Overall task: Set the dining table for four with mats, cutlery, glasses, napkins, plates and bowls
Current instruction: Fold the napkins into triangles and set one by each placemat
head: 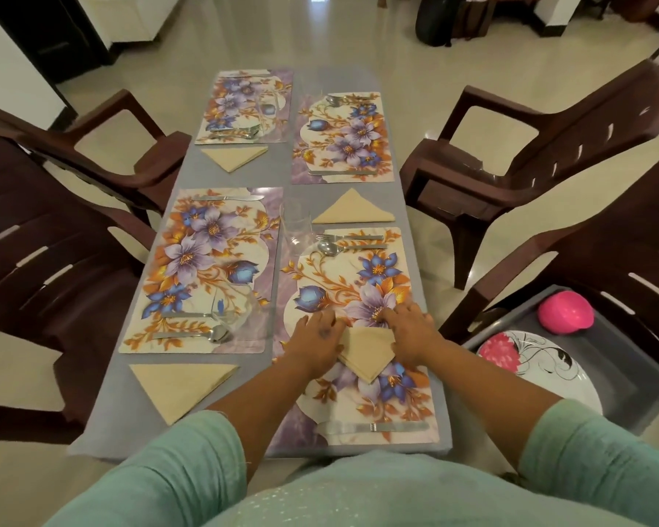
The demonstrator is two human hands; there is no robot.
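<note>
hands are pressing a beige cloth napkin [368,353], folded into a triangle and pointing toward the near worktop [191,173] edge, on the floral mat [358,298] at the near right corner; left hand [314,342] and right hand [411,329] fingers are lying flat, spread on its top corners.

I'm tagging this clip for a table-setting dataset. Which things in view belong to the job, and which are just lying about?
Part of the job:
- four floral mats, e.g. near right mat
- cutlery
- glasses, e.g.
- folded napkins; both hands, left and right, press one
- flowered plates in the grey bin
- pink bowl

Just there:
- brown chairs
- dark bags on the floor
</note>
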